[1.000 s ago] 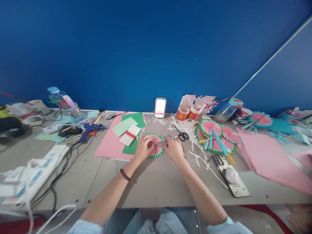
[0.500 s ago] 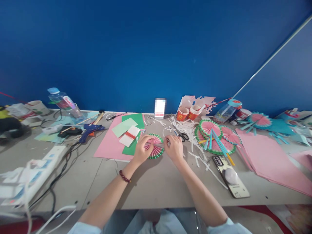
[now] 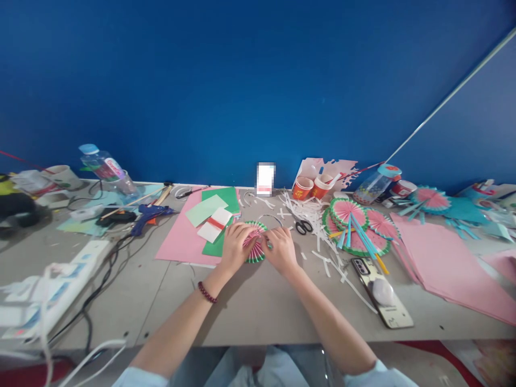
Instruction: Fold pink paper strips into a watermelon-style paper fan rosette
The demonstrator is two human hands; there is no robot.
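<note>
A round pleated paper fan (image 3: pixel 255 252), pink with a green-and-white rim, lies on the table between my hands. My left hand (image 3: pixel 237 244) is closed on its left side, thumb over the pleats. The fingers of my right hand (image 3: pixel 281 247) are pinched together at the fan's right side; whether they grip the paper or something small is hidden. Behind my right hand curves a thin pale strip (image 3: pixel 274 216). Black scissors (image 3: pixel 303 227) lie to the right of that hand.
Pink and green paper sheets (image 3: pixel 177 244) lie to the left, with a blue glue gun (image 3: pixel 149 215) beyond. White paper scraps (image 3: pixel 318 228), finished watermelon fans (image 3: pixel 349 215) and a phone (image 3: pixel 382 293) are on the right. Red paper cups (image 3: pixel 302 188) stand at the back.
My right hand has moved left, from beside the fan onto its right part. The left hand has stayed at the fan's left side, and the scissors now show more fully.
</note>
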